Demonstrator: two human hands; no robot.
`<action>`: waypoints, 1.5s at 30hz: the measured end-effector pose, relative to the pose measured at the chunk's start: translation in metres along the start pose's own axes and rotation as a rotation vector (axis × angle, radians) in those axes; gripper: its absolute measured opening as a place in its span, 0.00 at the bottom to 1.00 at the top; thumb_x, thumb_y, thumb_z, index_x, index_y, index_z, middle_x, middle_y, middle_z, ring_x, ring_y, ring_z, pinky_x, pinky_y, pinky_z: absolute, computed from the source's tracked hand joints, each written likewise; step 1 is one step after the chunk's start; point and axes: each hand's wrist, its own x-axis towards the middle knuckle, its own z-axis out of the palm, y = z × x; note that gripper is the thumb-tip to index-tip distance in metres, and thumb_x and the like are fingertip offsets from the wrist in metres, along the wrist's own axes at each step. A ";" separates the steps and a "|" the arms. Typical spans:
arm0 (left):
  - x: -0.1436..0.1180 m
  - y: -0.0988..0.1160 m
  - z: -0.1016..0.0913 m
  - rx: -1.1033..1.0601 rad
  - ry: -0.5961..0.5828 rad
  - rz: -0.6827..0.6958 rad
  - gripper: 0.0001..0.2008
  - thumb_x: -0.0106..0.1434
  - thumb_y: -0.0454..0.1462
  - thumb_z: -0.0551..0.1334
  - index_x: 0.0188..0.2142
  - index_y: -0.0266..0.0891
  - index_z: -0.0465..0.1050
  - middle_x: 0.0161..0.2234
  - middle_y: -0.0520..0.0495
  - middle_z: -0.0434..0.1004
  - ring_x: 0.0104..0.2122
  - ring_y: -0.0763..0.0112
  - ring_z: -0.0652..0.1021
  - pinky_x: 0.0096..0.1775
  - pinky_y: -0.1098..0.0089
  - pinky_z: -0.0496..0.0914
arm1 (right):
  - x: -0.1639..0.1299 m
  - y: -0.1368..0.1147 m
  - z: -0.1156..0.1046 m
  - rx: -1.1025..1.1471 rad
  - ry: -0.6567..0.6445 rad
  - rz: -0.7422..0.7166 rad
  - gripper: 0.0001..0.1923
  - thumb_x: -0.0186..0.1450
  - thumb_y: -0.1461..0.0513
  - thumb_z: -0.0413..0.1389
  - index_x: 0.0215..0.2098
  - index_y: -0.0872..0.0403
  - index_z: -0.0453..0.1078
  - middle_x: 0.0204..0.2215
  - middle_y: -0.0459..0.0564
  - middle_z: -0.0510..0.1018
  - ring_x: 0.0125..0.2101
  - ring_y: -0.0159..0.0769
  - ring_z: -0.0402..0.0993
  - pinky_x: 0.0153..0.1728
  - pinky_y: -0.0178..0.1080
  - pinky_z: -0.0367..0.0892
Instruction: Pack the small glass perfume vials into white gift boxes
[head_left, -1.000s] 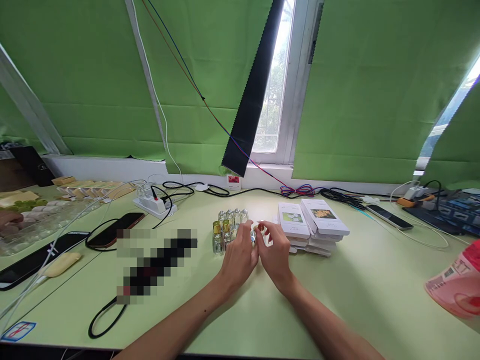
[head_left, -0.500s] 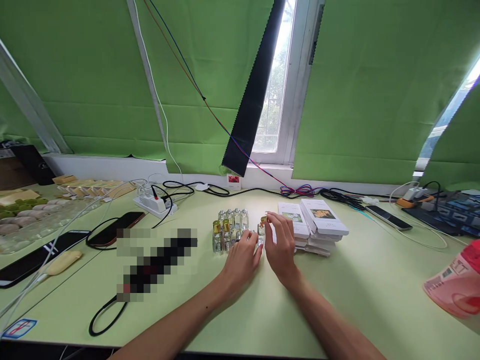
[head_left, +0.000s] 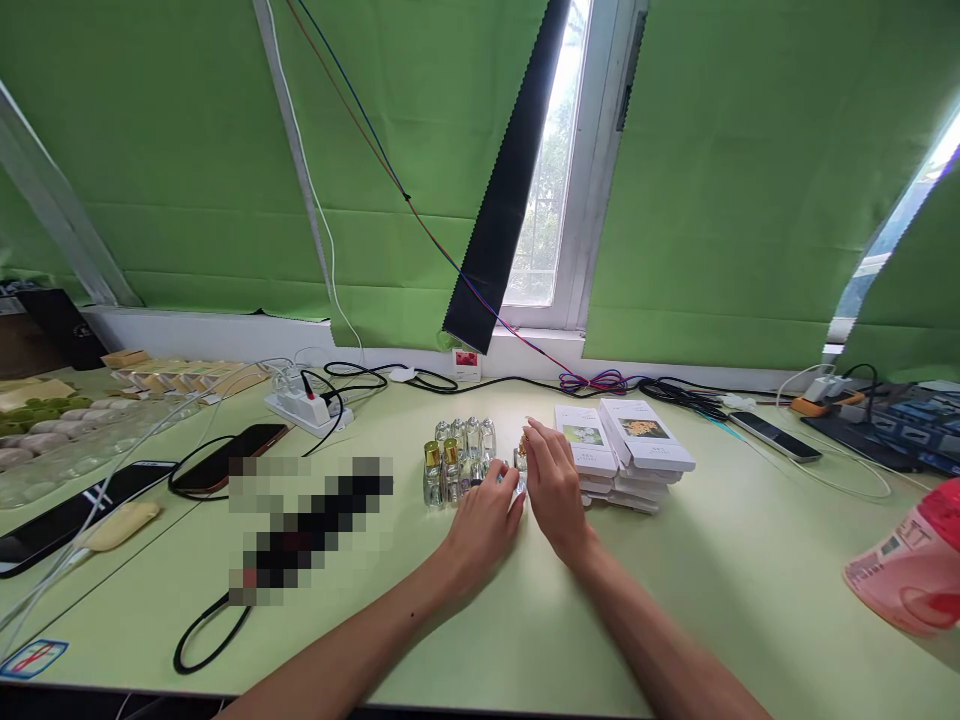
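Observation:
A small clear glass bottle [head_left: 519, 479] stands on the table between my hands, mostly covered by fingers. My left hand [head_left: 482, 522] is closed at its lower part, fingertips on the glass. My right hand [head_left: 556, 492] is curled around the bottle's gold cap [head_left: 523, 446], of which only a sliver shows. Just left of my left hand are two bottles with gold caps [head_left: 451, 452]. Behind them stand several clear glass bottles [head_left: 472, 435]. To the right of my right hand lie stacked white boxes [head_left: 646, 452] with plant pictures on top.
A blurred-out dark object with a black cable loop [head_left: 214, 668] lies left of my arm. Phones [head_left: 232, 458], a power strip [head_left: 300, 405] and an egg tray [head_left: 82, 455] are farther left. A pink container [head_left: 911, 570] stands at right. Cables [head_left: 510, 380] run along the wall.
My right hand has turned and shifted slightly left over the cap, hiding more of it. My left hand stays in place at the bottle.

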 end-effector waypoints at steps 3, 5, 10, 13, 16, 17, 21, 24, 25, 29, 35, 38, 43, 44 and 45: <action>0.000 0.001 0.000 0.014 0.004 0.009 0.07 0.71 0.34 0.52 0.42 0.40 0.68 0.49 0.42 0.72 0.35 0.65 0.79 0.35 0.65 0.70 | -0.001 0.002 0.002 -0.004 -0.017 0.021 0.21 0.72 0.70 0.45 0.60 0.52 0.66 0.54 0.60 0.77 0.55 0.45 0.73 0.54 0.52 0.71; -0.001 0.000 0.001 0.021 0.015 0.022 0.07 0.70 0.34 0.52 0.43 0.40 0.68 0.49 0.42 0.72 0.34 0.65 0.79 0.34 0.65 0.70 | -0.001 0.003 0.003 -0.006 -0.025 0.038 0.20 0.73 0.69 0.45 0.60 0.52 0.67 0.54 0.60 0.76 0.55 0.45 0.73 0.54 0.52 0.71; -0.001 -0.001 0.003 0.013 0.030 0.046 0.08 0.70 0.33 0.52 0.43 0.40 0.68 0.49 0.42 0.72 0.33 0.64 0.80 0.33 0.65 0.70 | -0.001 0.002 0.004 0.005 -0.036 0.052 0.20 0.73 0.69 0.45 0.59 0.53 0.67 0.54 0.60 0.77 0.55 0.45 0.72 0.54 0.51 0.71; -0.001 -0.001 0.003 0.013 0.028 0.045 0.08 0.69 0.33 0.52 0.43 0.40 0.68 0.49 0.42 0.72 0.33 0.64 0.80 0.33 0.65 0.70 | 0.000 0.000 0.003 -0.002 -0.039 0.067 0.19 0.73 0.69 0.46 0.58 0.53 0.68 0.53 0.60 0.77 0.54 0.44 0.73 0.54 0.51 0.71; -0.001 0.000 0.003 0.017 0.028 0.046 0.07 0.69 0.33 0.52 0.42 0.40 0.68 0.48 0.42 0.72 0.33 0.64 0.80 0.33 0.65 0.69 | 0.001 -0.002 0.002 -0.023 -0.047 0.076 0.18 0.73 0.70 0.46 0.57 0.54 0.69 0.52 0.60 0.77 0.54 0.45 0.72 0.54 0.51 0.71; -0.001 0.000 0.003 0.016 0.029 0.049 0.07 0.69 0.33 0.52 0.42 0.40 0.68 0.48 0.43 0.72 0.33 0.64 0.80 0.32 0.65 0.69 | 0.001 -0.003 0.002 -0.028 -0.050 0.077 0.18 0.73 0.70 0.46 0.56 0.54 0.69 0.52 0.60 0.77 0.54 0.45 0.72 0.54 0.51 0.71; -0.002 -0.001 0.003 0.005 0.032 0.062 0.07 0.69 0.33 0.52 0.43 0.40 0.68 0.49 0.43 0.72 0.32 0.65 0.80 0.31 0.66 0.68 | 0.002 -0.005 0.001 -0.039 -0.064 0.081 0.18 0.72 0.70 0.45 0.56 0.54 0.70 0.51 0.59 0.78 0.53 0.44 0.73 0.53 0.50 0.71; -0.002 -0.001 0.004 0.004 0.035 0.067 0.07 0.69 0.33 0.52 0.43 0.40 0.68 0.48 0.44 0.73 0.32 0.65 0.80 0.30 0.67 0.67 | 0.001 -0.005 0.002 -0.046 -0.069 0.082 0.18 0.72 0.70 0.46 0.55 0.53 0.70 0.51 0.58 0.78 0.53 0.44 0.73 0.53 0.50 0.71; -0.001 -0.001 0.004 0.003 0.034 0.067 0.07 0.70 0.33 0.52 0.43 0.40 0.68 0.48 0.44 0.73 0.32 0.65 0.80 0.30 0.67 0.67 | 0.001 -0.005 0.002 -0.048 -0.070 0.083 0.18 0.72 0.70 0.46 0.55 0.53 0.70 0.51 0.58 0.78 0.52 0.44 0.73 0.53 0.50 0.71; -0.001 0.000 0.003 -0.001 0.022 0.062 0.07 0.70 0.33 0.53 0.43 0.40 0.68 0.48 0.43 0.73 0.33 0.64 0.80 0.30 0.67 0.67 | 0.000 -0.004 0.004 -0.052 -0.088 0.095 0.17 0.73 0.69 0.46 0.54 0.53 0.71 0.50 0.58 0.79 0.51 0.44 0.74 0.52 0.49 0.71; -0.001 0.001 0.002 -0.023 0.013 0.049 0.07 0.69 0.32 0.53 0.43 0.40 0.68 0.48 0.42 0.73 0.33 0.64 0.80 0.31 0.66 0.68 | 0.001 -0.006 0.003 -0.067 -0.118 0.111 0.15 0.73 0.68 0.46 0.52 0.54 0.71 0.49 0.57 0.79 0.48 0.43 0.74 0.48 0.46 0.70; -0.001 0.001 0.002 -0.023 0.011 0.044 0.08 0.69 0.32 0.53 0.43 0.40 0.69 0.48 0.42 0.73 0.33 0.64 0.80 0.32 0.66 0.69 | 0.002 -0.007 0.002 -0.081 -0.126 0.116 0.15 0.74 0.67 0.45 0.51 0.53 0.71 0.47 0.56 0.80 0.45 0.42 0.75 0.47 0.45 0.69; -0.001 0.001 0.003 -0.002 0.024 0.041 0.08 0.69 0.33 0.53 0.44 0.40 0.69 0.49 0.42 0.73 0.32 0.65 0.80 0.31 0.67 0.68 | 0.003 -0.008 0.003 -0.096 -0.130 0.124 0.14 0.75 0.67 0.45 0.50 0.53 0.71 0.47 0.55 0.80 0.46 0.42 0.74 0.47 0.45 0.67; -0.002 0.001 0.003 -0.003 0.029 0.044 0.08 0.69 0.33 0.53 0.44 0.40 0.69 0.50 0.42 0.73 0.32 0.65 0.80 0.31 0.67 0.68 | 0.003 -0.008 0.002 -0.098 -0.131 0.123 0.14 0.75 0.67 0.45 0.50 0.54 0.71 0.47 0.55 0.80 0.46 0.42 0.74 0.48 0.45 0.67; -0.002 0.000 0.003 -0.005 0.036 0.046 0.09 0.69 0.33 0.53 0.44 0.40 0.69 0.49 0.42 0.73 0.32 0.65 0.80 0.31 0.67 0.68 | 0.003 -0.008 0.002 -0.099 -0.132 0.122 0.13 0.75 0.67 0.45 0.50 0.54 0.70 0.46 0.55 0.80 0.46 0.42 0.74 0.48 0.45 0.67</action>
